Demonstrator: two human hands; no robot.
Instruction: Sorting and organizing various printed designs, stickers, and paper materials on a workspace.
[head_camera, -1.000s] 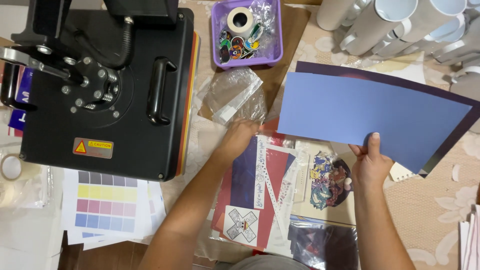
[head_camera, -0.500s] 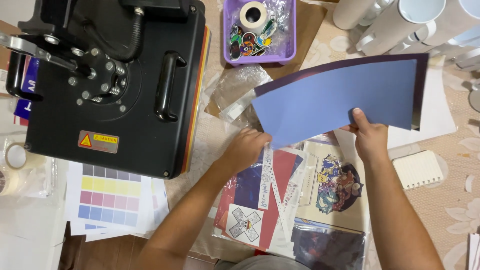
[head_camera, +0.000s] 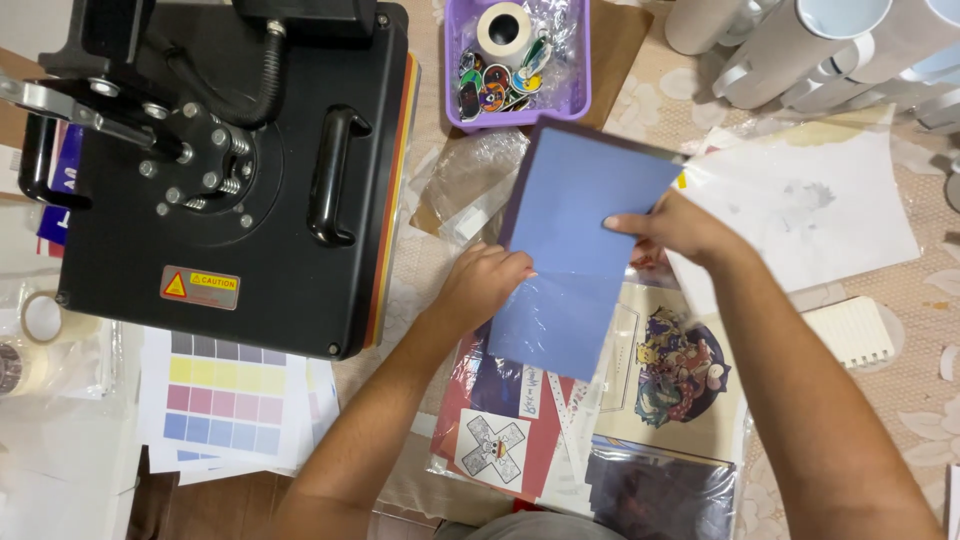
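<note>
Both hands on the blue sheet

Two hands of yours meet on one blue sheet (head_camera: 575, 250), held above the cluttered counter (head_camera: 900, 420). Starting from the left: a black heat press (head_camera: 230, 170) fills that side, with a colour test chart (head_camera: 225, 400) lying just below it and a tape roll (head_camera: 40, 318) at the edge. Your left hand (head_camera: 485, 285) comes next, its fingers (head_camera: 515, 265) curled shut on the sheet's left edge about halfway down. The sheet runs with its long axis tilted, top corner toward the purple tray (head_camera: 570, 100) of small bits, bottom end over the printed pictures (head_camera: 600, 420) nearer you. Your right hand (head_camera: 675, 230) grips the opposite edge higher up, fingers closed across the blue face with the thumb hidden behind. So the sheet lies between the two hands, each touching it, neither clearly nearer. Further right sit a white sheet in clear film (head_camera: 810, 210), white tubes (head_camera: 800, 40) at the top and a small ruled pad (head_camera: 850, 330).
</note>
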